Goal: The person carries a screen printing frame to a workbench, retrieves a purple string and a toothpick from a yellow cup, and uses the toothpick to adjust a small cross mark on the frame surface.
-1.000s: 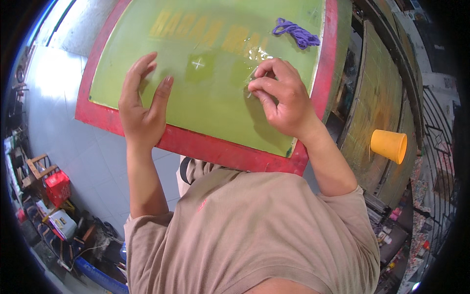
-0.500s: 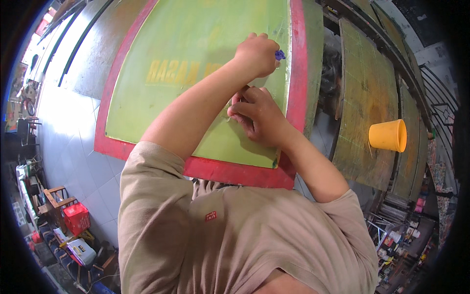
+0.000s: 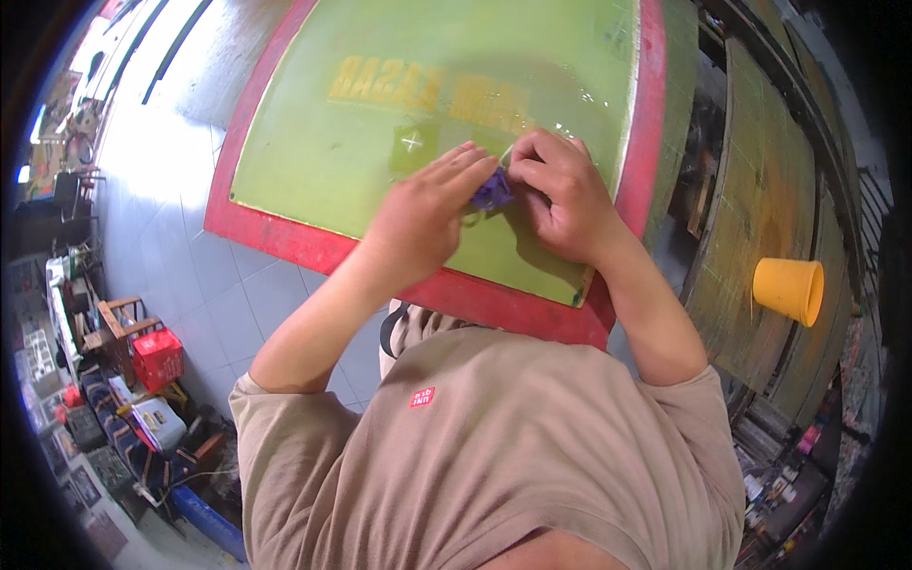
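Observation:
A red-framed printing screen (image 3: 285, 242) with a yellow-green mesh (image 3: 380, 142) lies in front of me, faint yellow lettering showing on it. My left hand (image 3: 418, 223) and my right hand (image 3: 560, 195) meet over the mesh near its lower right part. Between their fingertips sits a small purple wad (image 3: 492, 188), which looks like bunched cord or cloth. Both hands pinch it against the mesh. A small white cross mark (image 3: 412, 142) lies just left of my left fingers.
An orange plastic cup (image 3: 788, 290) lies on its side on a worn wooden bench (image 3: 760, 171) at the right. A grey tiled floor (image 3: 161, 256) runs along the left. A red crate (image 3: 157, 356) and assorted clutter stand at the lower left.
My left hand reached to the far right corner of the screen, picked up the purple wad and brought it back beside my right hand. The view shifted slightly.

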Available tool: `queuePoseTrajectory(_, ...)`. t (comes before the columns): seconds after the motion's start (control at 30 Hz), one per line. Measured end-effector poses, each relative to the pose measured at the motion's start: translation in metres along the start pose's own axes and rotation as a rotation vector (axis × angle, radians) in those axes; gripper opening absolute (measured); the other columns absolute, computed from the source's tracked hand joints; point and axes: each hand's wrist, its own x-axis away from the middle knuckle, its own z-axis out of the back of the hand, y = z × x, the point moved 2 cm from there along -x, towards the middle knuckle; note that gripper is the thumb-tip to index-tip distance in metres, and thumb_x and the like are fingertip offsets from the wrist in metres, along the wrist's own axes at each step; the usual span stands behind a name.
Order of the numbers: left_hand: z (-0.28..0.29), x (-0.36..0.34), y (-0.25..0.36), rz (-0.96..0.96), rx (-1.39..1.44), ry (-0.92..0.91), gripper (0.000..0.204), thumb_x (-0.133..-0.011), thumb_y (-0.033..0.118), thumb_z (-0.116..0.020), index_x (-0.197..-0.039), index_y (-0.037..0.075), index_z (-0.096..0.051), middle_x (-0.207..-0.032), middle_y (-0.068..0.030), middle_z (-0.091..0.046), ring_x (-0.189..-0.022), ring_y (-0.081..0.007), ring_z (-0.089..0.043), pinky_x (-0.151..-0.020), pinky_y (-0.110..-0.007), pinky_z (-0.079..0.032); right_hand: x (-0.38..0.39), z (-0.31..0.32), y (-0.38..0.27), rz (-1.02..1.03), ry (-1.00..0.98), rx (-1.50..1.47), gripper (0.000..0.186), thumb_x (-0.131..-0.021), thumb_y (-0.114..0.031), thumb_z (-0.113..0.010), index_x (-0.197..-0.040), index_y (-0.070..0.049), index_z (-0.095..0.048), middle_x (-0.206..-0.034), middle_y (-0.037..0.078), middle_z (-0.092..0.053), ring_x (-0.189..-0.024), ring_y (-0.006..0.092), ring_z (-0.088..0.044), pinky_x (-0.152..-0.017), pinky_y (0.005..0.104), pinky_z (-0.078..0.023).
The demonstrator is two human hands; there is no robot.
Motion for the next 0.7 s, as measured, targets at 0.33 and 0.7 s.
queuePoseTrajectory(0.33, 0.037, 0.025, -0.006, 0.065, -0.078, -0.062, 0.048, -0.068, -0.017, -0.046, -0.109, 0.003, -0.061, -0.114, -0.0168, -0.06, -0.114, -0.0325, -0.054, -0.096, -0.038, -0.045, -0.003, -0.005, -0.006, -0.026, 0.012, -0.005, 0.011, -0.071, 0.001, -0.061, -0.078, -0.007, -0.06, -0.085, 0.005, -0.053, -0.079, 0.0237, -0.053, -0.07, 0.0345, -0.036)
queuePoseTrajectory(0.7, 0.033, 0.018, -0.007, 0.029, -0.103, 0.031, 0.041, -0.068, -0.001, -0.057, -0.109, 0.004, -0.059, -0.111, -0.0155, -0.062, -0.11, -0.0336, -0.056, -0.091, -0.041, -0.046, -0.004, -0.007, -0.009, 0.012, 0.026, 0.014, 0.011, -0.071, -0.001, -0.06, -0.078, -0.009, -0.061, -0.084, 0.004, -0.052, -0.076, 0.0234, -0.053, -0.066, 0.0347, -0.034)
